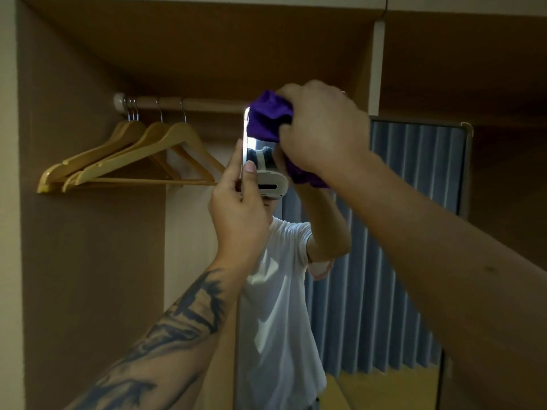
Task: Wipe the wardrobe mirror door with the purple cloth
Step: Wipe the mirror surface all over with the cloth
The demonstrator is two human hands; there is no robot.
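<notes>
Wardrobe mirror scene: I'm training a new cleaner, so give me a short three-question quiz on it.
1. True or false: the right hand presses the purple cloth near the mirror door's top.
2. What does the left hand grip? A) a hanger B) the door's edge C) the rail
3. Fill in: wooden hangers hang on the ____.

Key: 1 true; 2 B; 3 rail.

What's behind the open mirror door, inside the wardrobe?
Wooden hangers on a rail. The mirror door and both hands hide the rail's right part.
</notes>
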